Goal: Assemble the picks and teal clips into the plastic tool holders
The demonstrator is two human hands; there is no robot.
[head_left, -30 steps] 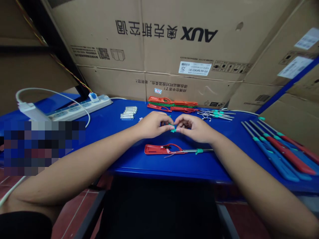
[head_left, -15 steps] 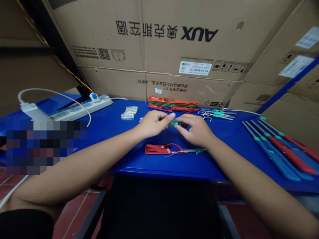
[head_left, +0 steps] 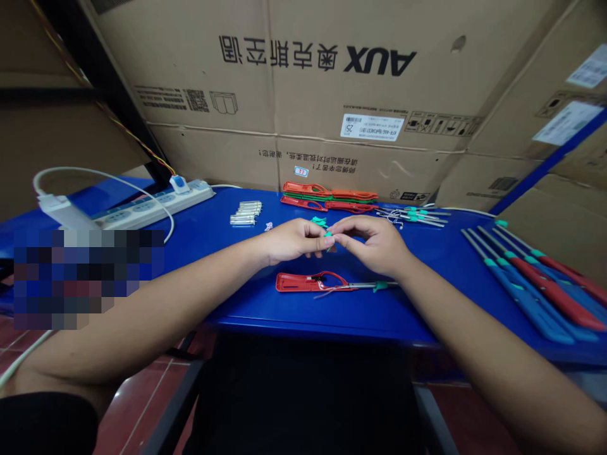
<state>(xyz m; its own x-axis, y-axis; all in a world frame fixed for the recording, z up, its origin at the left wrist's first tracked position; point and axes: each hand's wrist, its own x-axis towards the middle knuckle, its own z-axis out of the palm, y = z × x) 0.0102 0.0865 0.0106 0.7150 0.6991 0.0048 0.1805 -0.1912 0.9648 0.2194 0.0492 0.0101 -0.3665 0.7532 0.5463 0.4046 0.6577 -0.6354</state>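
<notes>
Above the blue table, my left hand [head_left: 294, 241] and my right hand [head_left: 374, 245] meet, fingertips close together. Both are closed in a pinch on a small green plastic piece [head_left: 328, 234], mostly covered by the fingers. More green pieces [head_left: 318, 222] lie just behind my left hand. Nearer to me rests an open red lighter handle shell [head_left: 296, 283], with thin wires in it. A metal tube [head_left: 365, 286] with a green part [head_left: 380, 286] extends from its right end, under my right hand.
Clear-and-metal cylinders [head_left: 245, 213] sit back left, near a white power strip [head_left: 152, 205]. Red, orange and green shells [head_left: 332, 197] are stacked by the cardboard [head_left: 303, 139]. Metal tubes with wires [head_left: 417, 216] lie right of them. Blue and red long lighters [head_left: 535, 284] fill the right side.
My left fingers have turned downward and closed in on the green piece, which has tilted. Green pieces behind the left hand have come into sight. The red shell stays put.
</notes>
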